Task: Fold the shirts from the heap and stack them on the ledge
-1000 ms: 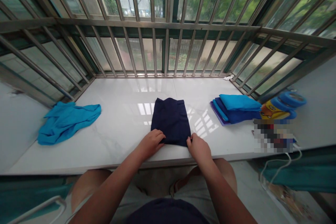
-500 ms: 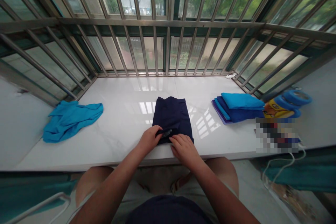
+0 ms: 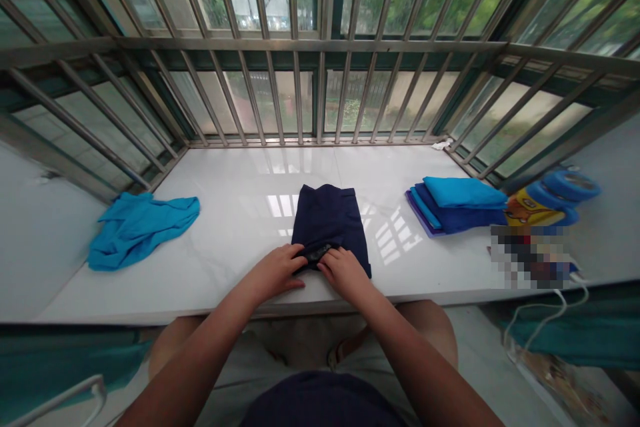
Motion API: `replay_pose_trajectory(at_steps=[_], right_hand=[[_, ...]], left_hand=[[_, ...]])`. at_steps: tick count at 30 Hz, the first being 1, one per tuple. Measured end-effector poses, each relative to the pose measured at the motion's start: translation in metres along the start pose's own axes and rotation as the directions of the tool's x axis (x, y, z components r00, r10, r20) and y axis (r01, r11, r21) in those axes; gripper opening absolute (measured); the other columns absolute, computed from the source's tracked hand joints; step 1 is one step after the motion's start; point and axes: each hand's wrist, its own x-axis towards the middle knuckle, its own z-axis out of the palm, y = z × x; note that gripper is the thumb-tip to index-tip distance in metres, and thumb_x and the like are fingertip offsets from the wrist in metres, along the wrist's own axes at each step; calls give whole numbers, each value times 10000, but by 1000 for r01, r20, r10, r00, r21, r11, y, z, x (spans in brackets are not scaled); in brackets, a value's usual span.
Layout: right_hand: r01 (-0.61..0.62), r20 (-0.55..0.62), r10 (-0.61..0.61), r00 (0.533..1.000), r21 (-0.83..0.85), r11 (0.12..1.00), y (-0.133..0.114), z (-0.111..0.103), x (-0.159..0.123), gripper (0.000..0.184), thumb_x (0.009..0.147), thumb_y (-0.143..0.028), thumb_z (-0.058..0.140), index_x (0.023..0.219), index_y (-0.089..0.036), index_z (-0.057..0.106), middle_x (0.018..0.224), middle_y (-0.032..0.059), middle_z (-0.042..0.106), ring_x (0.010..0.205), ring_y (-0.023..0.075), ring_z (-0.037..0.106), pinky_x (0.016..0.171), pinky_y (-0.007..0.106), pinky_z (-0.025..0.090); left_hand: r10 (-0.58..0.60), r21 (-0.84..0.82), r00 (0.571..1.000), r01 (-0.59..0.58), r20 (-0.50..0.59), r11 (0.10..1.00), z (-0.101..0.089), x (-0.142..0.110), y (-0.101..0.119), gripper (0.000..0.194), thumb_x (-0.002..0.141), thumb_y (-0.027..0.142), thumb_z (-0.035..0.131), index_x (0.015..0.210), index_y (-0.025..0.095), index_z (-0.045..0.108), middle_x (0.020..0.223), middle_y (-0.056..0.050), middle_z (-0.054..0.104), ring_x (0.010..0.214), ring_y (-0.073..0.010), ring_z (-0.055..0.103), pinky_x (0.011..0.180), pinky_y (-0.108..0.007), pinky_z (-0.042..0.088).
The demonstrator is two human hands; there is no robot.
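Note:
A folded navy garment (image 3: 330, 213) lies flat in the middle of the white marble sill (image 3: 240, 173). My left hand (image 3: 277, 273) and my right hand (image 3: 343, 272) meet at its near edge, with the fingers gripping a turned-over fold of the cloth. Between them a small dark glossy strip (image 3: 315, 255) shows on the fold, though I cannot tell what it is. My fingers hide part of the garment's near edge.
A crumpled turquoise shirt (image 3: 143, 230) lies to the left. A stack of folded blue clothes (image 3: 453, 203) and a yellow-and-blue cartoon item (image 3: 537, 210) sit to the right. Beyond the sill stand steel window bars (image 3: 320, 93).
My hands have moved together toward the garment's middle. Its near edge is now turned over, exposing the dark strip. The view has shifted slightly.

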Motion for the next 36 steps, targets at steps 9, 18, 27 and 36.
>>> replay_pose_trajectory(at_steps=[9, 18, 27, 36], right_hand=[[-217, -1, 218, 976, -102, 971, 1, 9, 1, 248, 1112, -387, 557, 1124, -205, 725, 1084, 117, 790, 1082, 282, 689, 865, 359, 460], [-396, -70, 390, 918, -180, 900, 49, -2, -37, 220, 1135, -334, 504, 1078, -206, 674, 1028, 108, 752, 985, 262, 685, 806, 342, 438], [-168, -235, 149, 960, -62, 984, 57, 2, -60, 231, 1086, -235, 548, 1247, -216, 713, 1253, 125, 731, 1145, 287, 646, 992, 407, 475], [-4, -208, -20, 978, -113, 994, 13, 47, -92, 410, 1028, -297, 679, 1424, -189, 690, 1457, 150, 704, 1218, 320, 674, 1030, 464, 538]], left_hand=[[-203, 110, 971, 217, -126, 970, 23, 8, 11, 174, 987, 227, 713, 827, 200, 774, 1100, -118, 748, 1017, -280, 687, 905, -427, 558], [-103, 159, 981, 129, -163, 979, 33, -11, 12, 461, 1025, 71, 560, 1438, 261, 638, 1176, -87, 763, 1060, -266, 694, 944, -428, 541], [46, 177, 991, -23, -122, 984, 32, -36, 4, 455, 973, 31, 617, 1302, 298, 783, 1374, -121, 734, 1234, -300, 692, 1032, -481, 567], [-418, 332, 883, 469, -215, 819, 8, -23, -15, 524, 943, 5, 532, 1302, 274, 802, 1513, -147, 673, 1355, -363, 641, 1148, -622, 505]])
